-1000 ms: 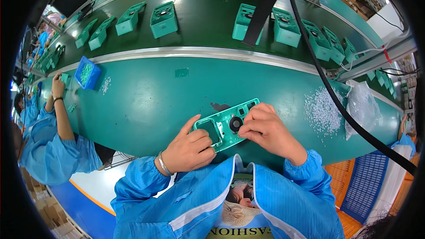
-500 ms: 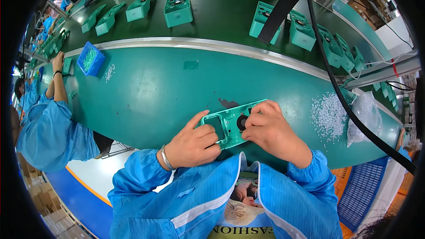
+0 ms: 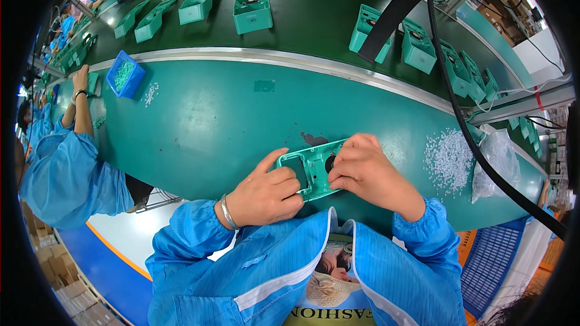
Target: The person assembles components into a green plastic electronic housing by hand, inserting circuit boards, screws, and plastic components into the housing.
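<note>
A green plastic housing (image 3: 312, 172) with a rectangular opening at its left end lies open side up in front of me. My left hand (image 3: 267, 195) grips its left end, thumb on the upper rim and fingers folded along the near side. Inside its right half sits a round black part (image 3: 330, 163), like a small speaker, partly covered by my fingers. My right hand (image 3: 366, 169) is closed in a pinch over that part. Whatever its fingertips hold, if anything, is hidden.
Right of me are a heap of small white pieces (image 3: 448, 162) and a clear plastic bag (image 3: 496, 166). A blue bin (image 3: 125, 75) of green pieces stands at left, near a co-worker's arm (image 3: 81, 105). Similar housings (image 3: 252, 17) line the dark belt beyond a metal rail. A black cable (image 3: 462, 121) hangs at right.
My right hand has moved slightly left over the housing, covering more of the round black part. My left hand keeps its hold. The housings on the belt appear shifted slightly right as the view moves.
</note>
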Action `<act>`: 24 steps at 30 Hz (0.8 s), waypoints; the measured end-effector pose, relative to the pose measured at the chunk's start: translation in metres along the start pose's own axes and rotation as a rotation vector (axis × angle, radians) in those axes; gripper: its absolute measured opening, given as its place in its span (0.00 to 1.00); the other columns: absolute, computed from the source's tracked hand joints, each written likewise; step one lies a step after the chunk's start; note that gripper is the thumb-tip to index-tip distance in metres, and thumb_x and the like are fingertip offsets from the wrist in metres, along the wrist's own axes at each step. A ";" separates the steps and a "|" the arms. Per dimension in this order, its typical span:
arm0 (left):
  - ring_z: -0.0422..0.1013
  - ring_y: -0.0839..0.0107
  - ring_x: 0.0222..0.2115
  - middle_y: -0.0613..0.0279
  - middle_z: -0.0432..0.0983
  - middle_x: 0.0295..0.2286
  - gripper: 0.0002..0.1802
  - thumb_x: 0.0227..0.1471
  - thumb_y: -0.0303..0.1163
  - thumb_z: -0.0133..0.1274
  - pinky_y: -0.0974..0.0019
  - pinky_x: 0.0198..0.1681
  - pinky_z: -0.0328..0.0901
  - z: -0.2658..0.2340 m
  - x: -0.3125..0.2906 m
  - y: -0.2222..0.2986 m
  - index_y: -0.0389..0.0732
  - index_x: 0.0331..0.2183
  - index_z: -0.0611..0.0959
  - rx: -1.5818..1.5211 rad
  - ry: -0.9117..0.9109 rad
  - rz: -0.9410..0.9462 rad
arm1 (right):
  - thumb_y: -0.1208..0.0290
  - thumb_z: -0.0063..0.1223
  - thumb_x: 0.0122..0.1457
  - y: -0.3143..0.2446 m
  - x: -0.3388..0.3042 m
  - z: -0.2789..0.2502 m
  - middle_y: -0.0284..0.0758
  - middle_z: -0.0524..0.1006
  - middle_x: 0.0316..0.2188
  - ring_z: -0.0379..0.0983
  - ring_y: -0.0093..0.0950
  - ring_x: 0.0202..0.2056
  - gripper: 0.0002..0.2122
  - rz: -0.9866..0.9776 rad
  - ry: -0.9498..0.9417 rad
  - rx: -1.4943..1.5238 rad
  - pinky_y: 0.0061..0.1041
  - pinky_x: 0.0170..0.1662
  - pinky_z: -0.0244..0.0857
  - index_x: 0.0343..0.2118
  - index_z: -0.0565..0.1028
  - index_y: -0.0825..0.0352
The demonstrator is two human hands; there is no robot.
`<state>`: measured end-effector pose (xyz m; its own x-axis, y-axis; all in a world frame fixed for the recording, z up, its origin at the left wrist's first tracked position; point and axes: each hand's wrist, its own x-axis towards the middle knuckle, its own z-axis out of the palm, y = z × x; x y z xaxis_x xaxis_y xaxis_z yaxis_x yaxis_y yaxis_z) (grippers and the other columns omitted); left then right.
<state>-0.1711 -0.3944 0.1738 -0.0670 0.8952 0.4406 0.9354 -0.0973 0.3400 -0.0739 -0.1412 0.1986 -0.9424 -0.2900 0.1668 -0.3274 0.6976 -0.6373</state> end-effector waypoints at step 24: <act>0.73 0.57 0.36 0.61 0.77 0.29 0.11 0.53 0.41 0.62 0.48 0.40 0.66 0.021 0.138 -0.195 0.44 0.28 0.81 0.615 0.300 -0.391 | 0.76 0.65 0.52 0.036 -0.123 -0.046 0.32 0.77 0.28 0.72 0.37 0.36 0.04 0.587 0.710 -0.702 0.37 0.43 0.61 0.30 0.80 0.62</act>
<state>-0.3558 -0.2426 0.1507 -0.4395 0.6507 0.6193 0.8431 0.5367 0.0345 0.0269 -0.0506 0.1900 -0.7154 0.4771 0.5105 0.4170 0.8778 -0.2358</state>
